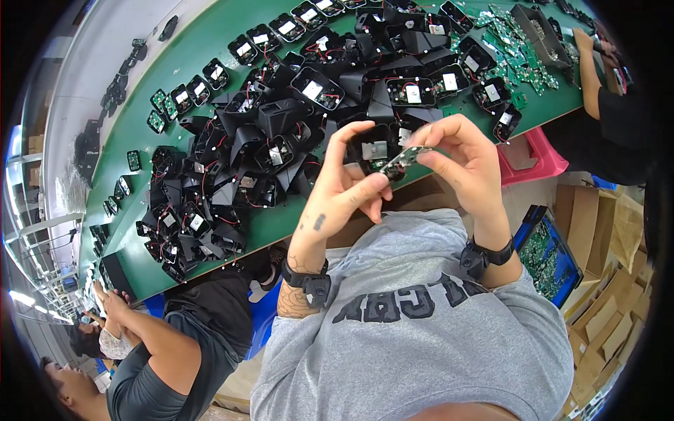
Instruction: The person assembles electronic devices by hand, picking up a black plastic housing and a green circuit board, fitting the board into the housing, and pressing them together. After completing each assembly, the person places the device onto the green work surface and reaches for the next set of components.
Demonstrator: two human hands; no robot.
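A small green circuit board (401, 161) is held up tilted in front of my chest, close to the table's near edge. My right hand (463, 161) pinches its upper right end between thumb and fingers. At the lower left end, my left hand (342, 186) grips it with the thumb and curled fingers, while the left index finger arches above. Just behind the board is an open black plastic housing (374, 149) with a pale block inside; my fingers partly hide it. More black housings (316, 88) with red wires lie piled beyond my hands.
Loose green circuit boards (502, 45) and a grey bin (540, 35) lie at the far right of the green table (189, 45). A pink stool (537, 158), a blue tray (551, 256) of boards and cardboard boxes (607, 316) are right. Co-workers sit at left and far right.
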